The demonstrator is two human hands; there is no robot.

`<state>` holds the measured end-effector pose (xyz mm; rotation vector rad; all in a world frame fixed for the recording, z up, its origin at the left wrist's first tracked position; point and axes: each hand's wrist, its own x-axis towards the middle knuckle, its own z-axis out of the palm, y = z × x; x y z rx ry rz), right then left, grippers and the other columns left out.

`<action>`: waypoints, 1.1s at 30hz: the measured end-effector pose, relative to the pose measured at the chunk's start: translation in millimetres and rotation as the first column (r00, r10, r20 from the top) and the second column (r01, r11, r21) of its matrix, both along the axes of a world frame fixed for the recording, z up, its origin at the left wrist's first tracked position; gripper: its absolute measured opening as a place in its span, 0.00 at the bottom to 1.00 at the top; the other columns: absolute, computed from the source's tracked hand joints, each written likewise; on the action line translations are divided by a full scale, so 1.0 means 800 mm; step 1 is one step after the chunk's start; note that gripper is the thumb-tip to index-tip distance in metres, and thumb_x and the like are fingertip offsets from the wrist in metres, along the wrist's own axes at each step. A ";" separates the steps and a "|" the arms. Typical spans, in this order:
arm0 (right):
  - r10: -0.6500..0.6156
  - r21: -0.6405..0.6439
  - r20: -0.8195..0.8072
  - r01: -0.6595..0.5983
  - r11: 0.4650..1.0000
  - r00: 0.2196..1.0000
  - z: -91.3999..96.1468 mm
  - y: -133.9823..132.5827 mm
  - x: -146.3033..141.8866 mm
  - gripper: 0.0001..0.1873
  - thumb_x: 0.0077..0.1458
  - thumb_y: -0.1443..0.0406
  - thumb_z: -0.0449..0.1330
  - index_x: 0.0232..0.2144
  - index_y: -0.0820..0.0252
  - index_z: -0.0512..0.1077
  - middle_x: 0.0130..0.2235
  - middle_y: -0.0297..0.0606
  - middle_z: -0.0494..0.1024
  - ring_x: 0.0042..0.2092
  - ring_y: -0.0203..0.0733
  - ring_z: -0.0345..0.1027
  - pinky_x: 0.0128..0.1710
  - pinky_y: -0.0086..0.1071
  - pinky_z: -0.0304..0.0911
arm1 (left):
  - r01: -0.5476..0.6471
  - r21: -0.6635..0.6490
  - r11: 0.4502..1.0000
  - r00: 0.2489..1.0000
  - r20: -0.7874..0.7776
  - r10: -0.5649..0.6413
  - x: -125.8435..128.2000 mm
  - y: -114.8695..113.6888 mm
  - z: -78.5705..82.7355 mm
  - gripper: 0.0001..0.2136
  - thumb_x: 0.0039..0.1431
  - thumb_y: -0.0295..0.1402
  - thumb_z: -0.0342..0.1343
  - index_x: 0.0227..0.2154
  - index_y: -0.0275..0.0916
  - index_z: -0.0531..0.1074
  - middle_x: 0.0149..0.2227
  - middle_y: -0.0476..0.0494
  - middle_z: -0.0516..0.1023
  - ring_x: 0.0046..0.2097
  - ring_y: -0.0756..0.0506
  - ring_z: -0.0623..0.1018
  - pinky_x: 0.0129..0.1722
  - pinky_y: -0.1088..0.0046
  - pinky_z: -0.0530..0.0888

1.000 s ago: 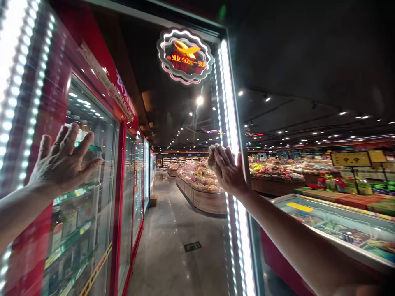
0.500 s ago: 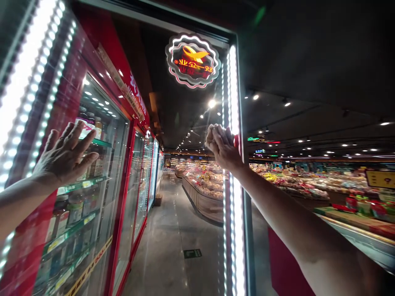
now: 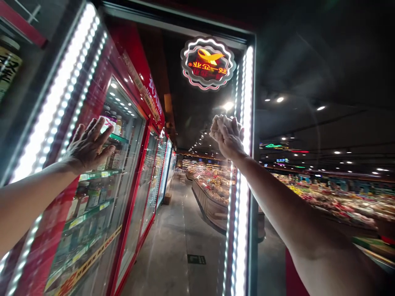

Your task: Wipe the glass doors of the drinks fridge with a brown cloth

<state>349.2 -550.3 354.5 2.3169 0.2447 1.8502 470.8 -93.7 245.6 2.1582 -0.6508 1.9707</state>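
A glass door (image 3: 197, 111) in a dark frame, with bright LED strips (image 3: 247, 82) down both sides, stands before me. My left hand (image 3: 89, 144) lies open with fingers spread, at the left part of the pane and seemingly touching it. Under the palm and fingers of my right hand (image 3: 230, 137) is a light, crumpled cloth (image 3: 215, 126), pressed to the glass near the right strip. An oval lit sign (image 3: 209, 63), its lettering reversed, hangs on the pane above that hand.
Through the glass, red drink coolers (image 3: 129, 197) with bottles run along the left of an aisle. A curved produce stand (image 3: 212, 197) and a green floor marker (image 3: 196, 259) lie beyond. More produce displays (image 3: 327, 197) spread out right. A jar (image 3: 9, 61) shows at upper left.
The view has turned left, so the door and both hands sit farther right. The cloth hand has moved slightly up relative to the door; the left hand stays spread.
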 end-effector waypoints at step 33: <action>0.028 -0.385 -0.212 -0.110 0.916 0.977 -0.034 0.244 0.052 0.31 0.71 0.52 0.44 0.73 0.41 0.49 0.76 0.25 0.48 0.77 0.55 0.30 0.74 0.63 0.31 | 0.053 0.098 0.994 0.974 -0.225 -0.030 -0.020 0.024 0.016 0.37 0.69 0.55 0.45 0.73 0.42 0.45 0.77 0.38 0.40 0.76 0.31 0.42 0.73 0.41 0.42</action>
